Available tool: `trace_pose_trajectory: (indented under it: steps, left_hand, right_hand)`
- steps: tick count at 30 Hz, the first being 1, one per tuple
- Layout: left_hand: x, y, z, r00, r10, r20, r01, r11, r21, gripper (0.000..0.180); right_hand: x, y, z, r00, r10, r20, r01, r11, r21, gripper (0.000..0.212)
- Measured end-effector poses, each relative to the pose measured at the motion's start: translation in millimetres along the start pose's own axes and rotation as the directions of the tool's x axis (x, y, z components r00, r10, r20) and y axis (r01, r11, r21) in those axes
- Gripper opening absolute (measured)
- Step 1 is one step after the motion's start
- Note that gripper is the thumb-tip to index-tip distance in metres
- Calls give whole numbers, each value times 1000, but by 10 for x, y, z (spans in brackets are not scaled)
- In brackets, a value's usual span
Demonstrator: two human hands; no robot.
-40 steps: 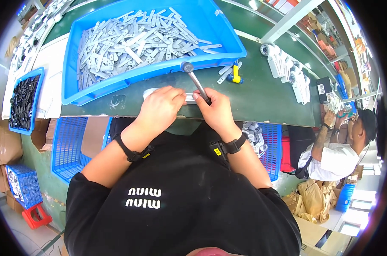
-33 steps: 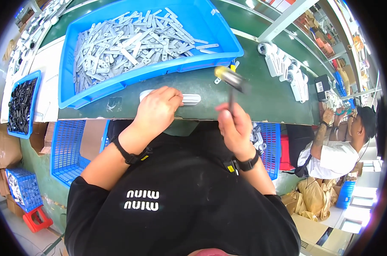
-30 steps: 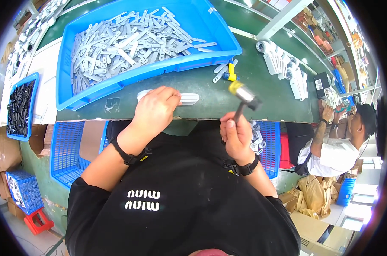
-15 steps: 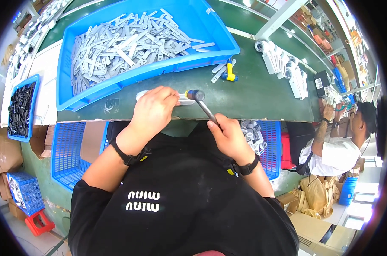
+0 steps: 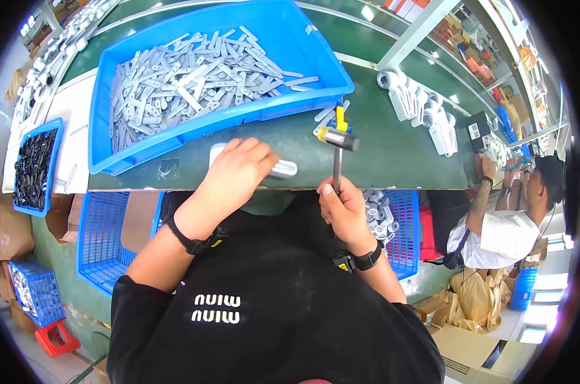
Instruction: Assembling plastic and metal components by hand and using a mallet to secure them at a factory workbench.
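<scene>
My left hand [image 5: 240,163] is wrapped over a long white plastic part [image 5: 283,169] lying on the green workbench [image 5: 392,168] near its front edge. Both rounded ends of the part show past my fingers; its middle is hidden under them. My right hand [image 5: 344,208] grips the handle of a small mallet [image 5: 338,168]. The mallet's head, yellow at one end and dark at the other, is to the right of the white part and apart from it. Behind the head, a yellow and blue tool [image 5: 341,117] lies beside a few grey flat strips [image 5: 326,112].
A big blue tray [image 5: 226,116] heaped with grey strips stands behind my hands. White assembled parts [image 5: 424,112] lie at the right. A smaller blue tray [image 5: 54,153] of black pieces is at far left. Blue crates [image 5: 100,243] stand below the bench. A co-worker [image 5: 504,217] sits at right.
The mallet's head has swung off the white part, to the right, and its handle now points more upright. My left hand stays on the part, whose right end now shows more.
</scene>
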State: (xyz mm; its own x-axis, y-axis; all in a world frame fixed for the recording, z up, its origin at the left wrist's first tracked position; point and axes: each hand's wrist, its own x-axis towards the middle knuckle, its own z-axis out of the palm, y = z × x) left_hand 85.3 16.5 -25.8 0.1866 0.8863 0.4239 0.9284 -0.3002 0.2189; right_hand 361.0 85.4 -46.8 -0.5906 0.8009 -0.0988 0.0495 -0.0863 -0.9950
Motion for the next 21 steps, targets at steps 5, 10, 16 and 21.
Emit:
trace_pose_trajectory:
  steps: [5, 10, 16, 21]
  left_hand:
    - [-55, -55, -161, 995, 62, -73, -68, 994, -81, 35]
    - [-238, -55, -8, 960, -232, -155, 166, 921, -353, 27]
    - [-383, -143, 257, 917, -235, -321, 161, 957, -242, 26]
    - [-394, -144, 339, 893, -216, -396, 126, 962, -241, 31]
  right_hand:
    - [-9, 55, -13, 1000, 4, 19, -4, 1000, 11, 19]
    - [6, -82, 1, 996, -33, 78, 44, 988, -145, 22]
    - [80, -366, 161, 939, -271, 212, 331, 880, -341, 20]
    - [264, -246, 392, 929, -307, 206, 366, 844, -392, 18]
